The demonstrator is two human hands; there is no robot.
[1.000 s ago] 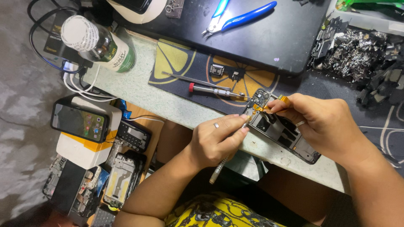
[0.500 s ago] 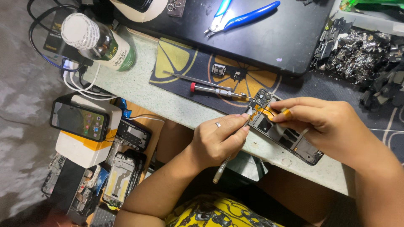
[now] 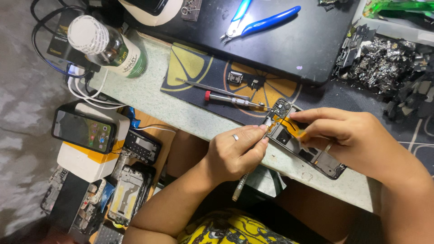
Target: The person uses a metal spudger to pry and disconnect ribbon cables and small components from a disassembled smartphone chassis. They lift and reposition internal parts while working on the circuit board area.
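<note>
Over the last second the opened phone frame point(image 3: 304, 147) had been lowered from a tilted, raised hold to lie nearly flat on the edge of the pale green workbench point(image 3: 149, 97), its top end just beside the orange-and-black mat point(image 3: 199, 72). The right hand point(image 3: 357, 135) had shifted with it and now pinned the frame from above, fingers closed over its middle and near an orange flex strip point(image 3: 296, 131). The left hand point(image 3: 235, 153), a ring on 1 finger, was clamped in a pen grip around a slim metal tool point(image 3: 246, 178); its tip had crept toward the small circuit board point(image 3: 281, 108) at the frame's top and sat at a white part there, though whether it touched could not be told. The steadier, flatter frame suggested that fine work at the board had begun in earnest. A red-collared screwdriver point(image 3: 230, 99) and tweezers point(image 3: 212, 86) lay on the mat, unmoved, with blue-handled cutters point(image 3: 262, 22) on the black slab beyond and a lidded bottle point(image 3: 108, 45) to the left.
</note>
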